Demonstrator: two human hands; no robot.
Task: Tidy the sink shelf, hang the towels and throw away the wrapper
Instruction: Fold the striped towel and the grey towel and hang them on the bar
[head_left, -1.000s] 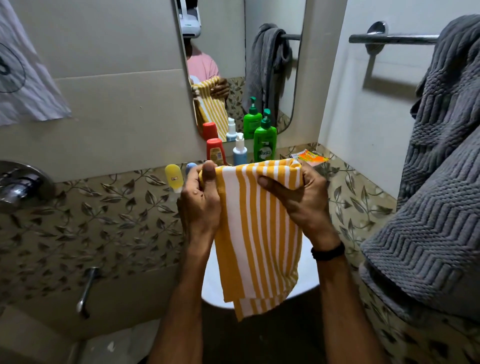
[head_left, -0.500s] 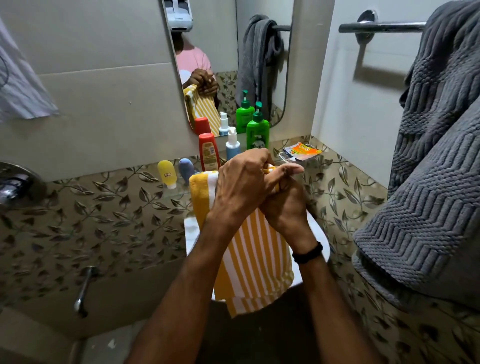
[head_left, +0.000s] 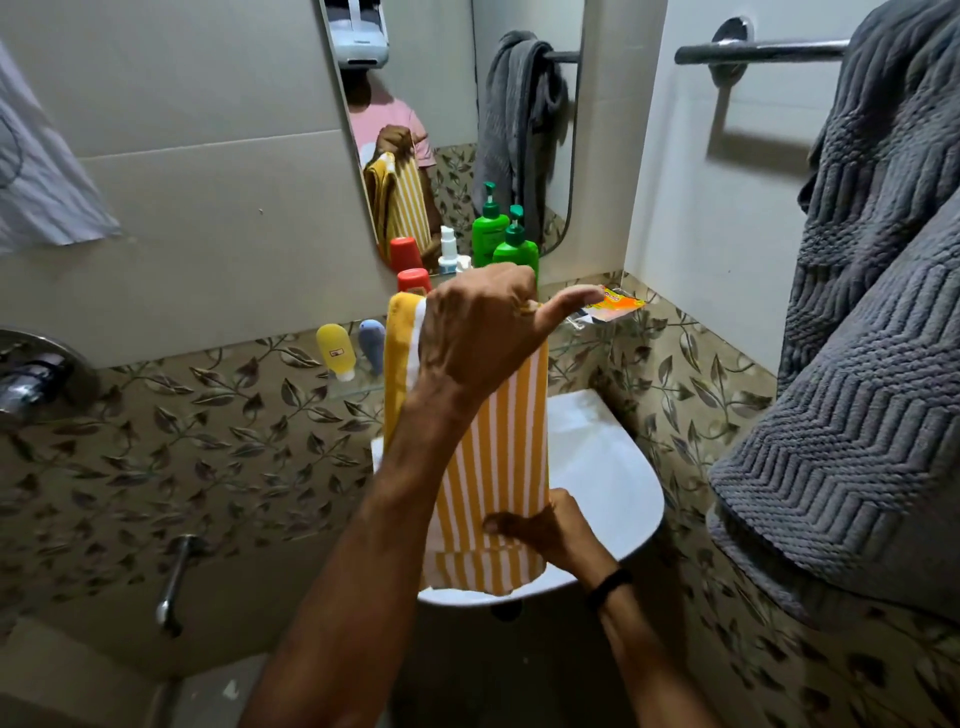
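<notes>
A folded yellow-and-white striped towel (head_left: 498, 467) hangs upright over the white sink (head_left: 608, 467). My left hand (head_left: 478, 332) grips its top edge, thumb sticking out to the right. My right hand (head_left: 550, 530) pinches the towel's lower right edge. An orange wrapper (head_left: 618, 304) lies on the glass shelf (head_left: 582, 340) behind my left thumb. A large grey towel (head_left: 872, 332) hangs on the chrome rail (head_left: 758, 52) at the right.
On the shelf stand a green pump bottle (head_left: 517, 249), a red-capped bottle (head_left: 414, 280), a yellow tube (head_left: 336, 351) and a blue-grey tube (head_left: 371, 340). A mirror (head_left: 457, 119) hangs above. A tap (head_left: 31, 382) and a pipe (head_left: 174, 582) sit at the left.
The towel has been folded narrower. My left hand now holds its top alone, and my right hand has dropped from the top to the towel's lower edge.
</notes>
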